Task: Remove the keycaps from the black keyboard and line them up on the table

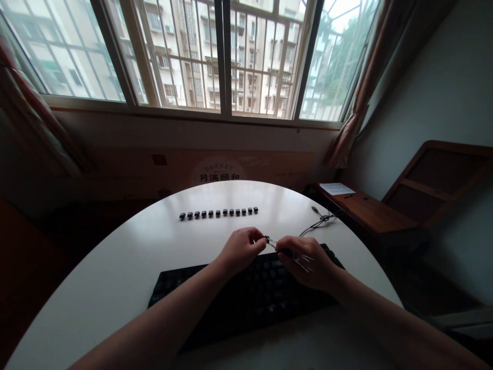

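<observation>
A black keyboard (269, 288) lies on the white table, partly covered by my forearms. Above its back edge, my left hand (242, 249) pinches a small black keycap (267, 239) between thumb and fingertips. My right hand (310, 262) is closed around the dark handle of a wire keycap puller (285, 252). One pair of the puller's wires reaches the keycap, while another pair sticks out behind, below my right fingers. Farther back on the table, several black keycaps (217, 213) stand in a neat line.
The keyboard's cable (321, 221) lies looped at the right of the round white table (115, 262). Beyond it a wooden chair (370, 210) holds a sheet of paper (337, 189). A large box (269, 164) rests under the window.
</observation>
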### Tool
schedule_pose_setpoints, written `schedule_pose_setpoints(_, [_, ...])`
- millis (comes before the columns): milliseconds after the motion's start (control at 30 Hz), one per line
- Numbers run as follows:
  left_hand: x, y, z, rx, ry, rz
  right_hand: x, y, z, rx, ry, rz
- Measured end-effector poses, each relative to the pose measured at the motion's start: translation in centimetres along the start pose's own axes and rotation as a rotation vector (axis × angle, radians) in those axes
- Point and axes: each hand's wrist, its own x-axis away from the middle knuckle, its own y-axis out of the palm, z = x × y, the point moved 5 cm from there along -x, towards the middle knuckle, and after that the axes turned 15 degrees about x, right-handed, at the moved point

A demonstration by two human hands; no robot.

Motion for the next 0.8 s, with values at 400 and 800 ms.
schedule_pose_setpoints(400, [0.5, 0.3, 0.6, -0.105, -0.005, 0.064, -0.3, 0.2, -1.0, 0.104, 0.113, 0.103])
schedule_pose_setpoints(800, [0.7, -0.7, 0.9, -0.027, 0.03, 0.161, -0.2, -1.3, 1.3, 0.108, 0.268, 0.24])
